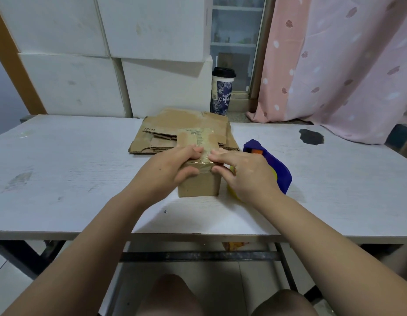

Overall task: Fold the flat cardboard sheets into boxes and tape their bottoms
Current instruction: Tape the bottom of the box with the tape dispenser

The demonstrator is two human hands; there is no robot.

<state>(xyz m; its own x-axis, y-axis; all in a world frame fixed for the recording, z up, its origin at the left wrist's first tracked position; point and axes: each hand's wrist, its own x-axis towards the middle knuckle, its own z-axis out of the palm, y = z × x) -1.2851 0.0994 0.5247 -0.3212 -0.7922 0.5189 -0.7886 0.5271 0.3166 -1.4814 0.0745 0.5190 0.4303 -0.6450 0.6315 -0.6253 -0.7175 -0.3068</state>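
Box (pixel 199 184) on table (pixel 61 167): left hand (pixel 168 167) fingers (pixel 193 151) grip it; right hand (pixel 248 172) fingers straight, pressing tape (pixel 204 144).

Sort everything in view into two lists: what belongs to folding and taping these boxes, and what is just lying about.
For the job: small cardboard box, held by the left hand and pressed by the right hand; stack of flat cardboard sheets; blue tape dispenser.
Lying about: lidded drink cup; white foam blocks; pink curtain.
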